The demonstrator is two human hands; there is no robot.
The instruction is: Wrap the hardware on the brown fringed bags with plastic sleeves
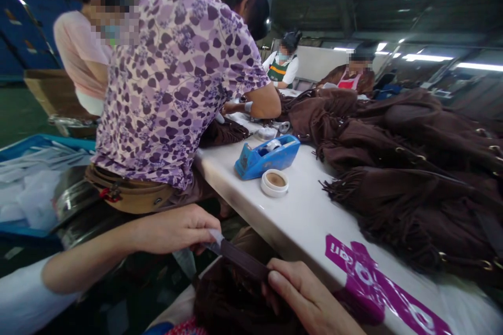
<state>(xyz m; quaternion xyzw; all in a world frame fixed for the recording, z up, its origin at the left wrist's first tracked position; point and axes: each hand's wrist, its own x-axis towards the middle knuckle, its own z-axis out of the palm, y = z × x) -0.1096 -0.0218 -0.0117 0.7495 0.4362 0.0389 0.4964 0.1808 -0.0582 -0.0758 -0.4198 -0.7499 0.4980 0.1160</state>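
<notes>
Low in the head view, a dark brown strap (243, 259) is stretched at a slant between my two hands. My left hand (178, 227) pinches a thin whitish wrapping (215, 239) at the strap's upper end. A loose piece of the same pale sheet hangs below those fingers. At the strap's lower end, the thumb and fingers of my right hand (302, 293) are closed around it. Beneath lies a dark brown bag (236, 298) on my lap, partly hidden by the strap and my right hand.
A white table (302, 220) holds a blue tape dispenser (267, 157), a tape roll (274, 183), a purple printed plastic piece (373, 277) and piled brown fringed bags (393, 167). A co-worker (176, 78) leans close on the left, near a blue bin (51, 141) of white scraps.
</notes>
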